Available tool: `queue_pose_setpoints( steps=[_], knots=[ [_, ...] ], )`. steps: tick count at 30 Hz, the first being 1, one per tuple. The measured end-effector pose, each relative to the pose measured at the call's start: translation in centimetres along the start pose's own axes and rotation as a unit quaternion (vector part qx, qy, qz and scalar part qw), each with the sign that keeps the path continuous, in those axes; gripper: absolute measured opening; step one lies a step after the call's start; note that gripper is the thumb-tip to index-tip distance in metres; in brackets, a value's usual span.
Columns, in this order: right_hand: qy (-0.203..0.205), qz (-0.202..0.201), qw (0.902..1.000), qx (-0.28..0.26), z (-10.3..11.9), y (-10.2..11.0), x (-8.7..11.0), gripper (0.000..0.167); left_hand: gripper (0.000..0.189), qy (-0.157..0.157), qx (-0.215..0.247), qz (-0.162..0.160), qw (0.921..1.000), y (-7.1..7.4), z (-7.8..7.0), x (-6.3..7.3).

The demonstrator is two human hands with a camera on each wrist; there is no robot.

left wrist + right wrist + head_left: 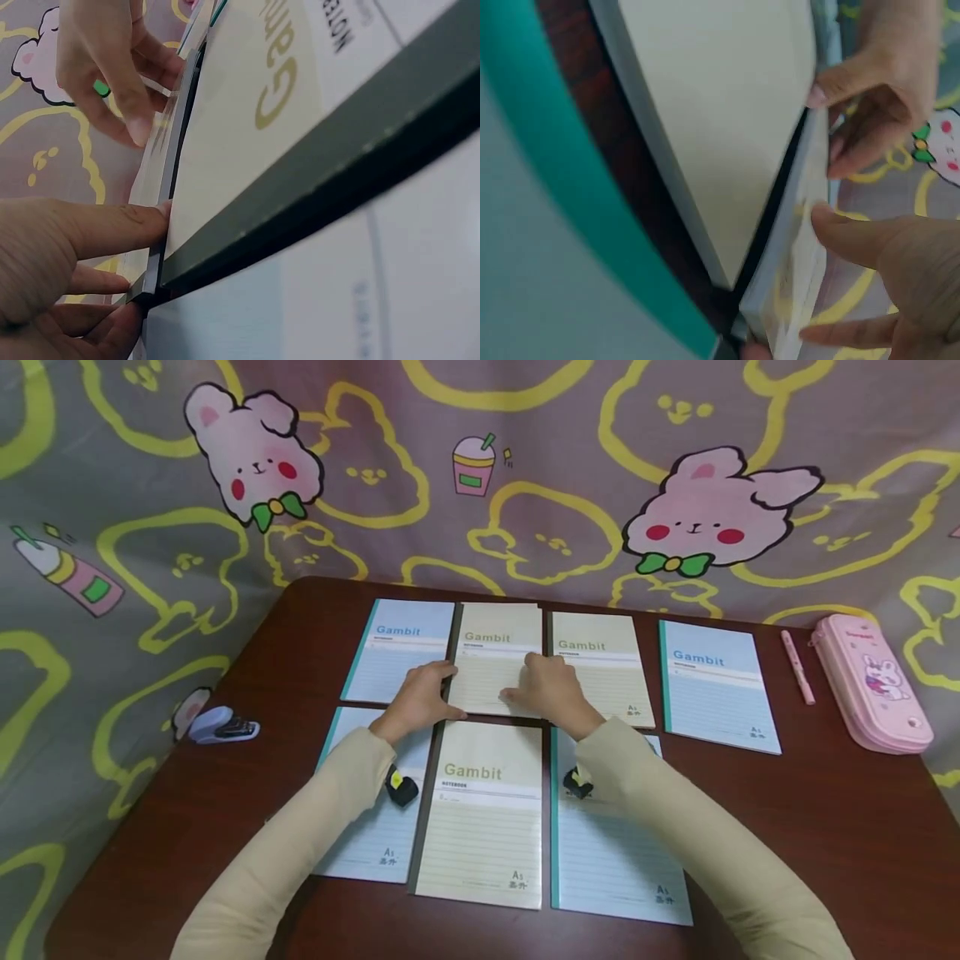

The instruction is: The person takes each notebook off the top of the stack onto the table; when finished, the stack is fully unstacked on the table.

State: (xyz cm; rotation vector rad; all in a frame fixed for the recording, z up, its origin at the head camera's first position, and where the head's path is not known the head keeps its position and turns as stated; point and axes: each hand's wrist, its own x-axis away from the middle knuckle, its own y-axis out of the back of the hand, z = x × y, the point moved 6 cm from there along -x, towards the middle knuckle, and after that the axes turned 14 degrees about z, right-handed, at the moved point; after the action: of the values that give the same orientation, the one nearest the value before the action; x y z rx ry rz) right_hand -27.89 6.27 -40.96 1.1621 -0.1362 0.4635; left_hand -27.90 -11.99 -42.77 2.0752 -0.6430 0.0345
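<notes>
In the middle of the back row lies a cream Gambit notebook with a dark spine. My left hand is at its near left corner. The thumb lies along the near edge and the fingers bend against the spine side, so the corner is held between them. My right hand is over the right side of this notebook, its thumb pointing left across the cover. In the right wrist view the right hand has its thumb and fingers spread around the near right corner.
Another cream notebook and blue notebooks flank it in the back row. A front row holds a cream notebook between two blue ones. A stapler sits left; a pink pen and pencil case sit right. A patterned curtain hangs behind.
</notes>
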Motion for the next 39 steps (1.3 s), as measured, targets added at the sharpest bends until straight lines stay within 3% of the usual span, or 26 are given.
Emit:
queue_pose_setpoints(
  steps=[5,9,18,22,25,30,33,36,39],
  knots=[
    [-0.045,0.007,0.9968,0.066,0.6,-0.5,-1.0,0.075,0.088,0.001,0.021,-0.005,0.9998,0.1,0.0,0.0],
    [-0.057,0.009,0.9965,0.061,0.4,-0.4,-1.3,0.078,0.091,-0.006,0.024,-0.005,0.9997,0.1,-0.1,0.0],
    [-0.049,0.02,0.9973,-0.05,-1.1,0.2,-1.4,0.08,0.091,0.015,0.027,0.009,0.9995,-0.3,0.2,0.1],
    [-0.053,-0.003,0.9954,-0.081,-2.0,1.1,-1.1,0.068,0.086,0.002,0.009,0.011,0.9999,-0.3,-0.3,-0.2],
    [-0.022,-0.01,0.9924,-0.12,-2.4,1.7,-0.9,0.051,0.084,0.0,0.007,0.011,0.9999,-0.2,-0.6,-0.3],
    [0.032,-0.029,0.9741,-0.222,-3.3,2.6,-0.8,0.023,0.084,-0.004,0.016,0.016,0.9997,-0.2,-0.6,-0.4],
    [0.038,-0.015,0.9571,-0.287,-4.0,2.3,-1.1,0.023,0.086,-0.004,0.027,0.015,0.9995,-0.3,-0.3,-0.4],
    [0.039,0.018,0.9323,-0.359,-4.6,1.3,-1.5,0.032,0.089,0.007,0.038,0.014,0.9991,-0.3,0.2,-0.3],
    [0.037,0.017,0.9095,-0.414,-5.1,0.8,-1.6,0.038,0.095,0.017,0.047,0.013,0.9987,-0.3,0.5,-0.1]
  ],
)
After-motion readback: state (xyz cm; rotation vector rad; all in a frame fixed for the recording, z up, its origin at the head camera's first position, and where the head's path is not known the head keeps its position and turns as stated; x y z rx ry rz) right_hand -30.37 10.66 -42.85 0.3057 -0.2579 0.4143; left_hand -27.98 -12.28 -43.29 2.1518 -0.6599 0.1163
